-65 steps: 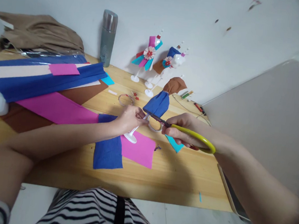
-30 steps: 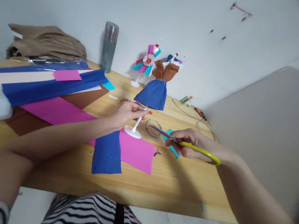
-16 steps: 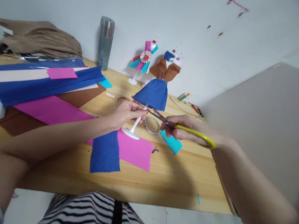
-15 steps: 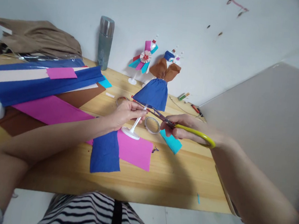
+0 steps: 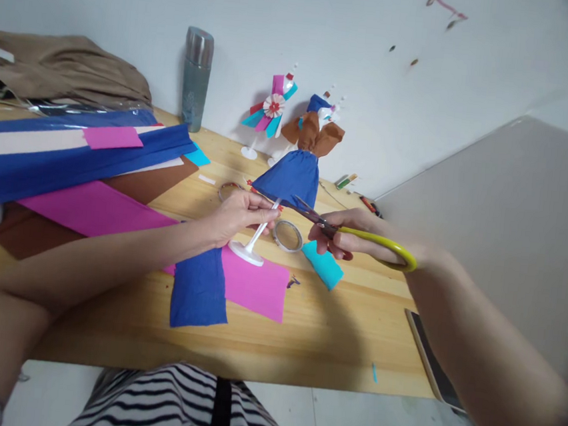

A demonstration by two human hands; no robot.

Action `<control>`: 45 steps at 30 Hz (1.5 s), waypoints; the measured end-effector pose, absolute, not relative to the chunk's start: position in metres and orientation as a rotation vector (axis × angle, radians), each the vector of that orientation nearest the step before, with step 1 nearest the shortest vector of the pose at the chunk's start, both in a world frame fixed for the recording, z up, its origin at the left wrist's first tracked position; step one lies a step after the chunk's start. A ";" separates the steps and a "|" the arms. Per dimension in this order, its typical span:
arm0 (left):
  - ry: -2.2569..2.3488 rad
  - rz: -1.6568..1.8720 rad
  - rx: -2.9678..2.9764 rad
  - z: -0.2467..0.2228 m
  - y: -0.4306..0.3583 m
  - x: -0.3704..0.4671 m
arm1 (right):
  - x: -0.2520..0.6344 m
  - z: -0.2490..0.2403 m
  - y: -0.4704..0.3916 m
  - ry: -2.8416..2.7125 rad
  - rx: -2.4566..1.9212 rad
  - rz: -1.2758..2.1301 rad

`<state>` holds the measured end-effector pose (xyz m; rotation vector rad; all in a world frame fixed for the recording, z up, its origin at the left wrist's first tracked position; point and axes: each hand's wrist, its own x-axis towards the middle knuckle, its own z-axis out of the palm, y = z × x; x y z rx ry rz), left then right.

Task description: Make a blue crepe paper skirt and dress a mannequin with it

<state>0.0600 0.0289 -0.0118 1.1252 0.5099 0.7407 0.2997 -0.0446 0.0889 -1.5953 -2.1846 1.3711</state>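
My left hand (image 5: 248, 217) is closed around the white stem of a doll stand (image 5: 255, 238), whose round base tilts above pink paper. On that stand is a small doll dress with a blue skirt (image 5: 290, 175) and a brown ruffled top (image 5: 316, 136). My right hand (image 5: 345, 231) grips yellow-handled scissors (image 5: 379, 241). Their blades are parted at the skirt's lower hem; whether they touch the paper I cannot tell. Beneath my hands lie a blue piece (image 5: 200, 289), a pink sheet (image 5: 259, 288), a turquoise piece (image 5: 326, 264) and a tape roll (image 5: 288, 236).
Two more dressed doll stands, one with a paper rosette (image 5: 273, 106), stand by the wall. A flask (image 5: 196, 81) is behind the colored paper strips (image 5: 83, 153) at left. Brown cloth (image 5: 67, 65) lies at far left. A dark flat device (image 5: 433, 358) sits at the right edge.
The scissors' blades have opened wider at the hem, and my right hand has shifted slightly right. My left hand keeps its grip on the stem. The view has shifted slightly.
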 end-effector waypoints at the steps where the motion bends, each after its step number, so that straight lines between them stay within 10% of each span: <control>1: 0.515 0.739 1.124 -0.012 0.029 0.060 | 0.299 0.089 -0.045 -2.178 -1.605 1.375; 45: 0.495 0.698 1.070 -0.018 0.031 0.062 | 0.303 0.091 -0.048 -2.241 -1.618 1.374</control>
